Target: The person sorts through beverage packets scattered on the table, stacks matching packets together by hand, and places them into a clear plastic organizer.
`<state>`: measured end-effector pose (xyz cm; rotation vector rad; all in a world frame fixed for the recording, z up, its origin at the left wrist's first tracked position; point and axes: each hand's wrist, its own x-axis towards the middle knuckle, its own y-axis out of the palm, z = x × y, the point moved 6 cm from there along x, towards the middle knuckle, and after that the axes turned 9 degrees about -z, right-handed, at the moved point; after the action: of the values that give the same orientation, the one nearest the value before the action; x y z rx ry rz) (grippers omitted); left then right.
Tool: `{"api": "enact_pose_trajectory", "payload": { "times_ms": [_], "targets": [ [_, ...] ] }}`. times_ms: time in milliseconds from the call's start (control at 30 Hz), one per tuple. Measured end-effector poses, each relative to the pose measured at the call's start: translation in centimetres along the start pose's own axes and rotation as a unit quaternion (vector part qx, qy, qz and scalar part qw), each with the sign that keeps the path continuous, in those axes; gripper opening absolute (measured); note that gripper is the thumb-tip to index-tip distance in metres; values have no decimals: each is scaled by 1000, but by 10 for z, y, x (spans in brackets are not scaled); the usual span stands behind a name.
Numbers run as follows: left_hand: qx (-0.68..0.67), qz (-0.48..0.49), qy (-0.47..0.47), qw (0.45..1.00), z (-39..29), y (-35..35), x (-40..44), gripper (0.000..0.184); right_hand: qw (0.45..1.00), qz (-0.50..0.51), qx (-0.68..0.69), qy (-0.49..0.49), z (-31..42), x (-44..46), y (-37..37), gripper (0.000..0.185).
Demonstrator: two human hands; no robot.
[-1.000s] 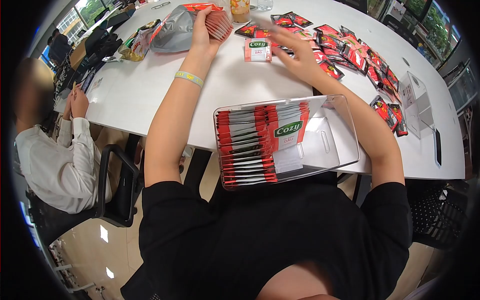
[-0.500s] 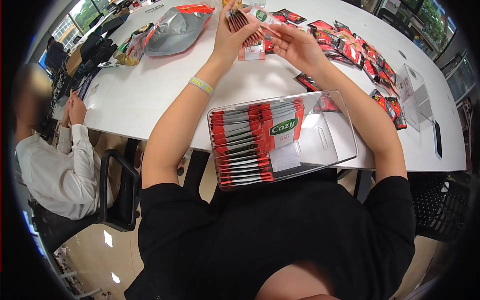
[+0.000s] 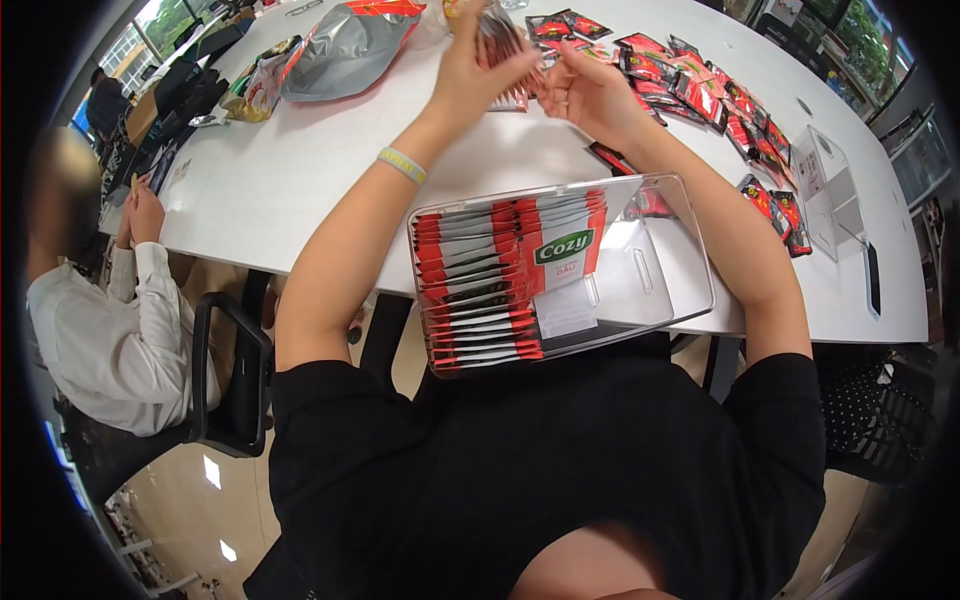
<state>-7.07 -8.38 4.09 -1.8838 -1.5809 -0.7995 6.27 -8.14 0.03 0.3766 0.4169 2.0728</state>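
Note:
My left hand (image 3: 468, 75), with a wristband, is wrapped round a fanned stack of red and dark tea sachets (image 3: 500, 45) above the table's far side. Against the stack's right edge is my right hand (image 3: 590, 90), its fingers curled in; what lies between them is blurred. Close to my body, a clear plastic box (image 3: 690, 290) stands tilted at the table edge. Inside it are a tight row of red and white sachets (image 3: 470, 290) and a Cozy sachet (image 3: 565, 250) facing up. Another sachet (image 3: 512, 102) lies partly hidden under my hands.
Loose red and black sachets (image 3: 700, 95) are spread over the right of the white table (image 3: 330, 170). A second clear holder (image 3: 835, 195) stands at the right. A silver bag (image 3: 350, 55) lies at the back left. A person in a white shirt (image 3: 110, 340) sits at left.
The sachet held apart in my right hand no longer shows separately. My right hand has curled in against the stack, which has turned in my left hand. The box shifted slightly left in view.

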Motion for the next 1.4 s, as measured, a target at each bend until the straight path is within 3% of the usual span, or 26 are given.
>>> {"api": "enact_pose_trajectory", "payload": {
  "times_ms": [33, 67, 100, 133, 167, 233, 300, 400, 433, 500, 633, 700, 800, 933, 1000, 1033, 1100, 1167, 1200, 1300, 1400],
  "targets": [
    [19, -47, -6, 999, 4, -10, 4, 69, 1000, 1, 0, 3, -1, 0, 2, 25],
    [45, -49, 82, 994, 7, -22, 15, 62, 982, -59, -165, -65, 4, 0, -2, 34],
    [46, -50, 82, 994, 8, -31, 15, 62, 929, -117, -324, -133, 12, -2, -5, 43],
    [31, -48, 37, 998, 14, -39, 15, 60, 894, -62, -390, -211, 14, -5, 5, 44],
    [15, -46, -7, 999, 21, -44, 15, 57, 894, -61, -390, -212, 9, -3, 3, 44],
    [43, -59, 5, 997, 16, -47, 12, 53, 677, 1, -620, -396, 1, -8, 19, 42],
    [272, -43, 49, 960, 17, -51, 9, 53, 663, 32, -644, -381, -10, -6, 19, 40],
    [265, -36, 50, 962, 25, -48, 6, 56, 499, 24, -759, -418, -16, -18, 35, 45],
    [265, -36, 50, 962, 32, -49, 6, 56, 499, 24, -759, -418, -15, -20, 38, 45],
    [105, -57, -30, 992, 45, -55, 10, 58, 462, -8, -802, -380, -13, -18, 36, 44],
    [46, -122, -97, 987, 53, -66, 12, 56, 512, 4, -792, -332, -14, -14, 30, 40],
    [-58, -148, -158, 974, 62, -68, 10, 52, 532, 21, -724, -438, -10, -23, 41, 36],
    [-39, -138, -179, 973, 68, -68, 9, 55, 575, 24, -699, -424, -7, -25, 43, 32],
    [-43, -146, -177, 972, 66, -66, 7, 52, 547, 99, -696, -454, -13, -31, 48, 30],
    [-18, -88, -186, 978, 62, -59, 5, 52, 616, 90, -671, -403, -16, -24, 43, 29],
    [-18, -88, -187, 978, 67, -60, 5, 52, 616, 90, -671, -402, -17, -24, 44, 29],
    [83, -9, -108, 991, 62, -51, 7, 49, 532, 89, -698, -471, -16, -31, 50, 28],
    [111, -3, -82, 990, 55, -43, 4, 50, 512, 78, -708, -480, -14, -32, 52, 27],
    [107, 1, -94, 990, 56, -42, 3, 50, 492, 65, -717, -489, -13, -34, 53, 26],
    [59, -2, -123, 991, 65, -48, 3, 48, 507, 15, -679, -532, -1, -46, 54, 22],
    [-93, -53, -257, 960, 63, -55, 1, 51, 489, -51, -645, -585, 15, -53, 55, 16]
  ]
}}
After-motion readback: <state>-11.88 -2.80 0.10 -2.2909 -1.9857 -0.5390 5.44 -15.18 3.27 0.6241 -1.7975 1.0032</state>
